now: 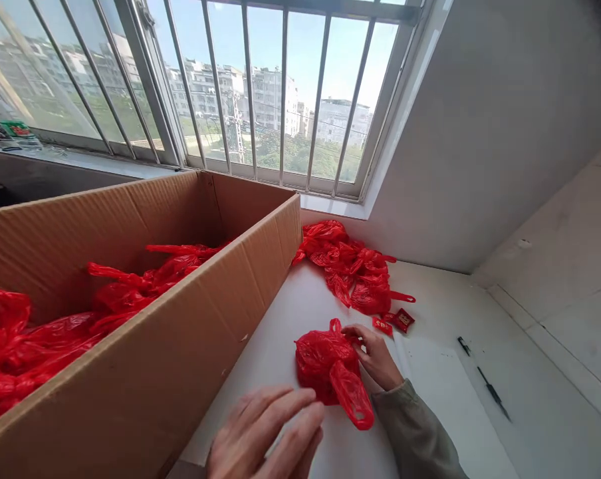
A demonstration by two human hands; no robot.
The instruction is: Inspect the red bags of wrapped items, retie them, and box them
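Note:
A filled red plastic bag lies on the white table, its loop handle hanging toward me. My right hand grips the bag's upper right edge with bent fingers. My left hand hovers low in front, fingers stretched out and apart, just left of the bag and holding nothing. A pile of more red bags lies further back on the table.
A large open cardboard box on the left holds several red bags. Two small red packets lie beside the pile. A dark pen-like tool rests at the right. A barred window is behind.

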